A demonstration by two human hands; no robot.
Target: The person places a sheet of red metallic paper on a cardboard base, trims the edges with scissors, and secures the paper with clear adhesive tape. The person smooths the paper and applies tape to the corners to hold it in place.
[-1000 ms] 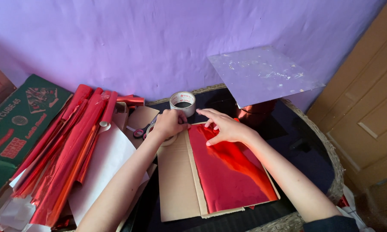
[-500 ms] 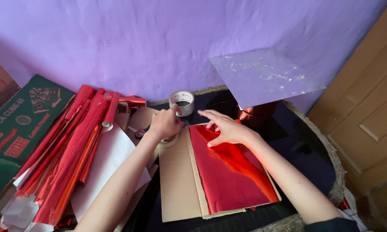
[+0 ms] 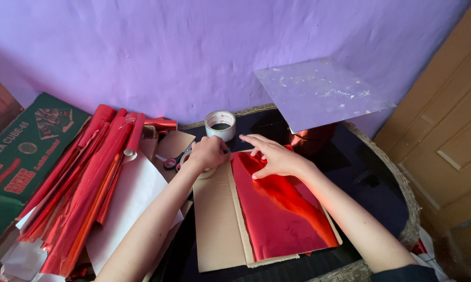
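Pressing my right hand (image 3: 274, 156), fingers spread flat, onto the top edge of a shiny red foil sheet (image 3: 282, 209) that lies on a flat brown cardboard panel (image 3: 214, 219) on the dark bench (image 3: 371, 177). My left hand (image 3: 208, 152) is curled loosely at the cardboard's upper corner; what it grips I cannot tell. A white tape roll (image 3: 220, 124) stands just beyond, red-handled scissors (image 3: 173, 161) just left, red foil rolls (image 3: 84, 183) further left.

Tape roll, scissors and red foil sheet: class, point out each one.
tape roll (image 3: 220, 125), head view, front of its outer wall
scissors (image 3: 171, 162), head view, red handle
red foil sheet (image 3: 282, 211), head view, middle
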